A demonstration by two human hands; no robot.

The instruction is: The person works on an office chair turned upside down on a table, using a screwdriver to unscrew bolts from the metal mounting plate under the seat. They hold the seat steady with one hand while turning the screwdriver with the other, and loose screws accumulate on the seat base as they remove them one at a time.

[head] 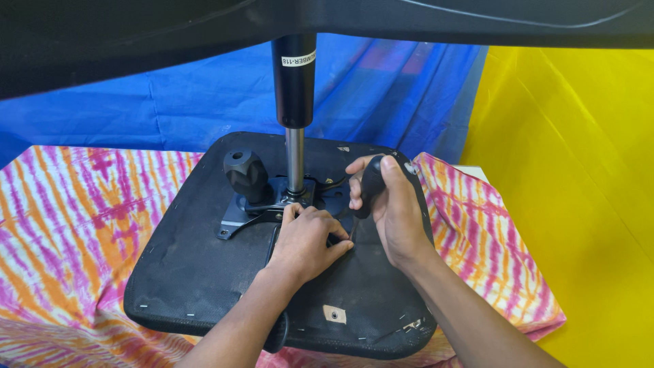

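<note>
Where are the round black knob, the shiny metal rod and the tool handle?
Knob (244, 170), head view, on its rounded side.
Metal rod (295, 160), head view, mid-length.
Tool handle (372, 185), head view, on the black grip in the right hand (395, 215).

head cam | looks down and forward, close | over hands (347, 218) on upturned seat (197, 272)

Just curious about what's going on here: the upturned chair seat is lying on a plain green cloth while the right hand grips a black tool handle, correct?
Not quite. In the head view the cloth is pink, orange and white tie-dye, not plain green. The rest holds: the upturned chair seat lies on it, and the right hand grips a black tool handle.
</note>
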